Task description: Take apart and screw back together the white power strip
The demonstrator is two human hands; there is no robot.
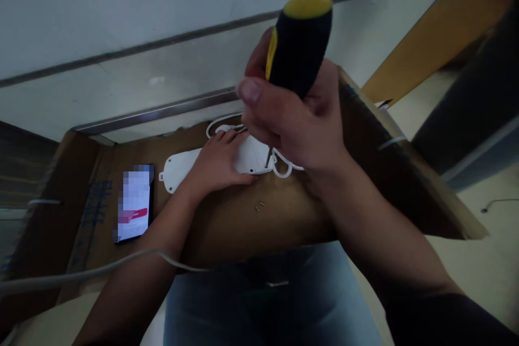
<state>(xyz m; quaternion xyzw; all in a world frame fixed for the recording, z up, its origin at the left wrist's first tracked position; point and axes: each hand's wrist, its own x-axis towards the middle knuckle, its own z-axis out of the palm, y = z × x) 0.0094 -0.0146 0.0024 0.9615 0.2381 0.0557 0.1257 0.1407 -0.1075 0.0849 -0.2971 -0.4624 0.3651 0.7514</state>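
Note:
My right hand (295,119) is closed around the handle of a black-and-yellow screwdriver (302,43). The screwdriver is held upright, with its thin shaft reaching down to a hole near the right end of a white power strip (182,165). Lying with its screw-hole side up, the strip is gripped by my left hand (219,159), thumb along the near edge and fingers over the far one. Two small screws (259,206) lie loose on the cardboard just in front. Whether the tip sits in a screw head is too small to tell.
A smartphone (134,203) with a lit screen lies at the left on the cardboard box surface (227,232). A white cord (284,168) loops by the strip's right end. Another pale cable (101,266) crosses the lower left. Raised cardboard sides (389,173) stand left and right.

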